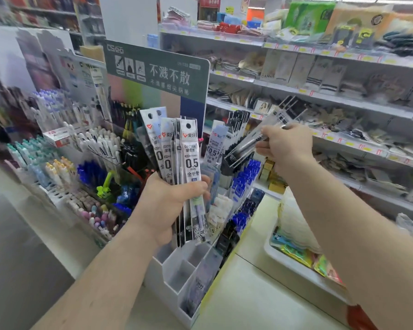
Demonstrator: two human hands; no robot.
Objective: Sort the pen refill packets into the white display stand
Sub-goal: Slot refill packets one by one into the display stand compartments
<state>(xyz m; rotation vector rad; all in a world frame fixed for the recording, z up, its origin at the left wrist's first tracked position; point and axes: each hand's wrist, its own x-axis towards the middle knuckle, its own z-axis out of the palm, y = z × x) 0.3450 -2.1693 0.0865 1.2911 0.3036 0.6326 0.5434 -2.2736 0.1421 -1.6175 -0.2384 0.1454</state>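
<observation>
My left hand [171, 206] grips a fanned bundle of several pen refill packets [177, 148], upright, white labels reading 0.5 mm. My right hand [284, 145] is raised to the right and pinches a single clear packet with black refills [246, 145], tilted diagonally and blurred. Below the left hand stands the white display stand [177, 279], a stepped rack of open compartments; one low front slot holds a packet [198, 284]. More refill packets, blue and black, stand in the upper rows [242, 186] behind the bundle.
A tiered pen display [88, 163] with a green header sign [157, 72] fills the left. Store shelves [320, 96] of socks and small goods run along the right. A white tray [286, 260] of coloured packets sits at lower right.
</observation>
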